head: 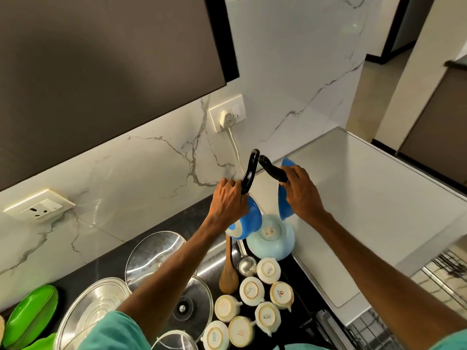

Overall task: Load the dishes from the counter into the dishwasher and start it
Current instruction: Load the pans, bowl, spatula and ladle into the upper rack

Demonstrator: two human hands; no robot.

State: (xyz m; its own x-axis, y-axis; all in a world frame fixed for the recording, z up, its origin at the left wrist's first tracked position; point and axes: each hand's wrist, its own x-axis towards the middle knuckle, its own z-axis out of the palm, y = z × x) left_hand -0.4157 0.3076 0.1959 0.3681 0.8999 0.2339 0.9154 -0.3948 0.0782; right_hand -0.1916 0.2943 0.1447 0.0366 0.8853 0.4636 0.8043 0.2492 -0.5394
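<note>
Both arms reach out over the black counter (106, 258), each hand lifting a small blue pan by its black handle. The left hand (228, 202) is closed around the lower part of its handle (249, 173), which sticks up and away toward the marble wall; the left pan (246, 223) hangs below the fist, its blue underside facing the room. The right hand (302, 192) is wrapped over the base of the other handle (271, 169), and the right pan (286, 190) is held on edge, so it shows as a thin blue curve above and below the fingers. The two handle tips nearly meet in the air between the hands.

Right under the pans a pale blue bowl (271, 239) sits upside down on the counter, near the edge of a white worktop (366, 188). In front of it seven white cups (252, 290) stand upside down in a tight cluster, bases up, some with printed marks. Beside them lie a wooden spoon (228, 279) and a steel ladle (246, 265), touching or nearly so. Farther left are a glass lid (156, 251), a second glass lid (192, 304) with a knob, and a steel plate (93, 314); a third lid peeks in at the bottom edge. A green tray (31, 317) lies at the far left.

At the lower right, wire racks of the dishwasher (366, 332) show under the worktop. A white plug (226, 118) sits in the wall socket, its cord running down behind the pans.
</note>
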